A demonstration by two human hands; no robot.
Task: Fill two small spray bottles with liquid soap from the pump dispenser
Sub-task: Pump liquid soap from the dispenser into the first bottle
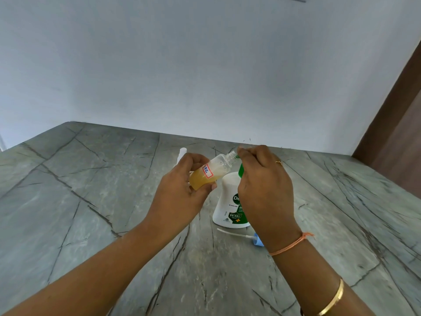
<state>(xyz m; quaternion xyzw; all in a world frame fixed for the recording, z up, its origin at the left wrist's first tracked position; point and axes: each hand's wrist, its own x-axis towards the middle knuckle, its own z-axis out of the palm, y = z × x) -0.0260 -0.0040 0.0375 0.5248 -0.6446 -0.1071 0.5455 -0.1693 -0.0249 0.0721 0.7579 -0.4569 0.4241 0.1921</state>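
Head view: left hand (182, 192) grips bottle (213, 171), tilted so its mouth meets the pump (241, 170) for filling; right hand (264, 185) curls round that pump.

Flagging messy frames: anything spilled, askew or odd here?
No spill shows on the countertop. The small bottle, tilted in the left hand, has its open neck at the pump dispenser's green nozzle. A blue spray head lies loose beside the dispenser, tube bare: likely off for filling, not damage.

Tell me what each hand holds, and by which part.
The left hand grips the spray bottle round its lower body. The right hand curls its fingers over the green pump head of the pump dispenser.
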